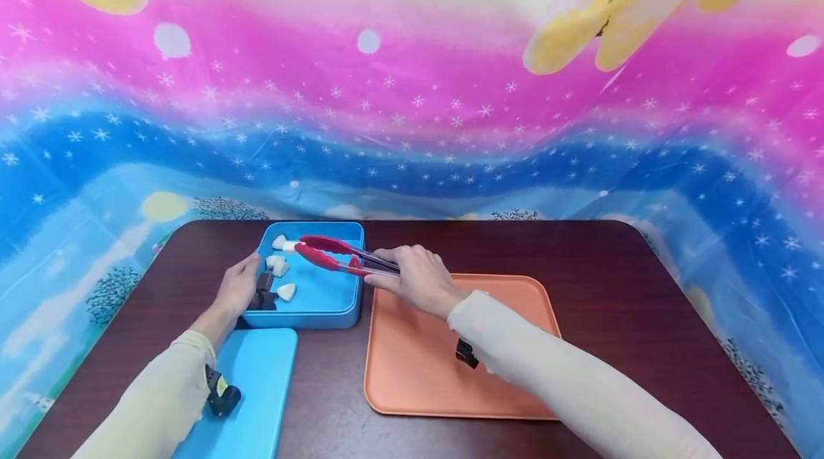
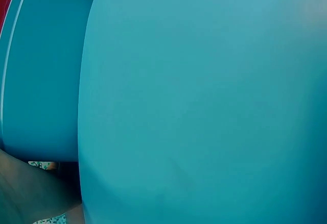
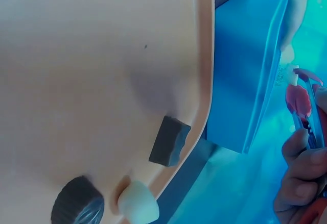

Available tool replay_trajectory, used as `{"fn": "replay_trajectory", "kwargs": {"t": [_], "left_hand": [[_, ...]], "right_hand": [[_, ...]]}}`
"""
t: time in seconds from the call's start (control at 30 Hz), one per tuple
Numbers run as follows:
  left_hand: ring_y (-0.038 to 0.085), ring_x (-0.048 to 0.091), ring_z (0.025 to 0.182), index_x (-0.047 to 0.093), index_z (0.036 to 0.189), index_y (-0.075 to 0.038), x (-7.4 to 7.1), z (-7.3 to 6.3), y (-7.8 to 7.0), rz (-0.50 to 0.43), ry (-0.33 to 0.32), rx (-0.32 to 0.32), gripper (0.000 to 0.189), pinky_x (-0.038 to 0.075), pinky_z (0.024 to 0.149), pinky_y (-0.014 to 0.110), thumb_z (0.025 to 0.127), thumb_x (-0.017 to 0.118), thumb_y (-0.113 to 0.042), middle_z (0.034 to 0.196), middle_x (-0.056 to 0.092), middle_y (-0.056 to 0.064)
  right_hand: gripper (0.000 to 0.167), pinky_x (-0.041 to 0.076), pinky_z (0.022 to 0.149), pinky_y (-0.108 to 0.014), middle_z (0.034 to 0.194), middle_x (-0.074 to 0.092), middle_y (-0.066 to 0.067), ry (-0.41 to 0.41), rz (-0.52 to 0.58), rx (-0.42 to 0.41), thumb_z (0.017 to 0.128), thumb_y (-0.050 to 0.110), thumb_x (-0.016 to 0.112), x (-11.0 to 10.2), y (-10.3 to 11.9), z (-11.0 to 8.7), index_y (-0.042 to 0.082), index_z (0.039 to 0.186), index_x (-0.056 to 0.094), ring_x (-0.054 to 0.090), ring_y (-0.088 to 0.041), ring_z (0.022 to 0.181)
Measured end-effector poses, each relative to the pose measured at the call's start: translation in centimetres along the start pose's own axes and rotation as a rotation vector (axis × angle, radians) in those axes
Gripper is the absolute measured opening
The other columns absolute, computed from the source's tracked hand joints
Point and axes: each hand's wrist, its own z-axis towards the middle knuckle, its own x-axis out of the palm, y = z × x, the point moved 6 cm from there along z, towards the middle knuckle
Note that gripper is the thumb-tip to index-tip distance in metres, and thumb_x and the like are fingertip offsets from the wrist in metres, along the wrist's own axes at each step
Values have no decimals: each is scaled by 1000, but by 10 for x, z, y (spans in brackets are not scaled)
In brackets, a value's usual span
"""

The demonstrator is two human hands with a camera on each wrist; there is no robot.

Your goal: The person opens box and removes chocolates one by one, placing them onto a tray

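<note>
My right hand (image 1: 421,279) grips a pair of red-tipped tongs (image 1: 322,254) reaching over the blue box (image 1: 347,319). At the tong tips is a small white piece (image 1: 290,246), which also shows beside the tongs (image 3: 299,101) in the right wrist view. I cannot tell whether the tips pinch it. Inside the box, along its left side, lie more white pieces (image 1: 286,292) and dark brown pieces (image 1: 264,299) shaped like chocolates. My left hand (image 1: 238,291) holds the box's left wall, fingers at the rim; only part of that hand (image 2: 30,188) shows in the left wrist view.
An orange tray (image 1: 412,387) lies right of the box, partly under my right arm. On it are a dark block (image 3: 169,141), a dark ridged piece (image 3: 77,203) and a rounded white piece (image 3: 138,203). The flat blue lid (image 1: 257,387) lies before the box, under my left forearm.
</note>
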Motion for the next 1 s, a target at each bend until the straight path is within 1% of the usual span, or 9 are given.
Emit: {"fn": "replay_trajectory", "kwargs": {"t": [0.13,0.27,0.37,0.5,0.6,0.7,0.83,0.9,1.0], "left_hand": [[43,3,157,2,162,-8,0,0,0,-3,0,14,66,10,126,64,109,10,-47,170,3,19],[44,3,157,1,162,-9,0,0,1,-10,-2,14,67,11,126,64,109,10,-49,170,3,19],[44,3,157,1,162,-8,0,0,2,-11,2,16,68,11,125,65,109,9,-50,170,3,19],[44,3,157,1,162,-8,1,1,2,-14,1,13,68,11,126,64,109,10,-49,170,3,19],[43,3,157,1,162,-9,1,1,2,-17,2,7,67,11,126,64,109,10,-49,170,2,18],[43,2,157,0,162,-10,0,1,2,-15,6,2,68,11,125,65,109,9,-50,170,2,18],[43,2,158,0,162,-11,0,1,1,-14,8,-1,68,11,125,65,108,9,-51,170,2,17],[43,2,158,0,162,-11,0,1,2,-15,9,-2,68,11,125,66,109,9,-51,171,2,17],[43,2,158,0,162,-11,0,1,2,-18,6,0,67,10,125,66,109,9,-51,171,2,16]], "right_hand": [[54,35,45,-25,68,66,3,-7,15,10,91,50,73,-5,-5,-6,21,136,67,51,-12,51],[55,36,45,-25,56,62,10,-1,52,29,91,49,73,-8,-11,-13,20,137,66,55,-9,49],[56,39,47,-26,57,67,12,-11,72,44,90,48,74,-12,-14,-17,20,138,65,58,-8,53],[54,43,52,-27,68,74,13,-49,62,53,89,47,76,-20,-19,-23,21,135,67,58,-8,62],[53,44,54,-27,79,77,12,-61,62,69,88,47,77,-25,-24,-28,22,135,68,58,-9,66],[54,43,50,-27,83,75,8,-58,68,97,88,47,77,-29,-29,-35,23,135,67,57,-10,62],[56,42,44,-27,78,69,4,-42,89,128,87,47,77,-32,-36,-43,24,137,66,54,-12,48],[56,44,45,-27,74,67,4,-41,91,124,88,46,77,-34,-38,-46,24,137,66,54,-11,44],[55,45,48,-26,72,67,7,-52,76,111,87,46,77,-38,-41,-52,24,137,66,54,-9,45]]}}
